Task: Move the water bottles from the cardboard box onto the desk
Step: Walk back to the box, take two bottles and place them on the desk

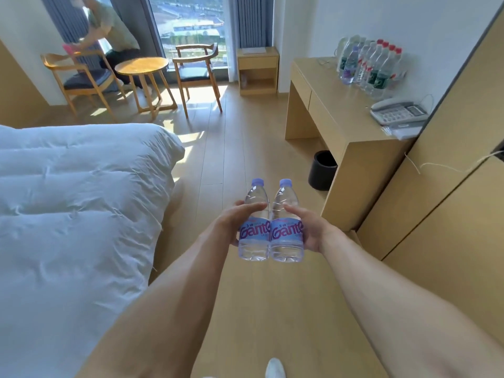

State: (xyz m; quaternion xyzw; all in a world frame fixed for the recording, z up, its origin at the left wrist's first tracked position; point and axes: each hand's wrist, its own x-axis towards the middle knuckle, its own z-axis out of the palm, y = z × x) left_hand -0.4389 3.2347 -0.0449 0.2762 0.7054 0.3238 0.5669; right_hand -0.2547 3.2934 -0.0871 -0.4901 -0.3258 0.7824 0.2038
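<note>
A white shoe tip [275, 369] shows at the bottom edge, on the wood floor [245, 137]. Above it two bare forearms reach forward, each hand wrapped around a bottle. The left hand [234, 225] grips the left bottle [254, 222] around its middle, fingers curled over the front above the label. The right hand [308, 227] grips the right bottle [287, 223] the same way. The two bottles are upright, touching side by side, purple caps up, held in the air over the floor, short of the counter [335, 105] and to its left.

A bed [76, 192] with a white quilt lies across the aisle from the counter. A black bin [322, 170] stands on the floor under the counter's near end. Tall wood cabinet doors [436, 214] stand just beside that near end.

On the counter's near end sits a grey phone [398, 111] with some papers beside it. Past the phone, against the wall, a cluster of bottles [368, 64] stands upright, some red-capped.

Beyond the counter's far end is a small nightstand [257, 70] by the window [191, 20]. Further left of it are a chair [197, 69], a round table [143, 66] and a second chair [79, 75], where another person [111, 31] bends by the curtain.
</note>
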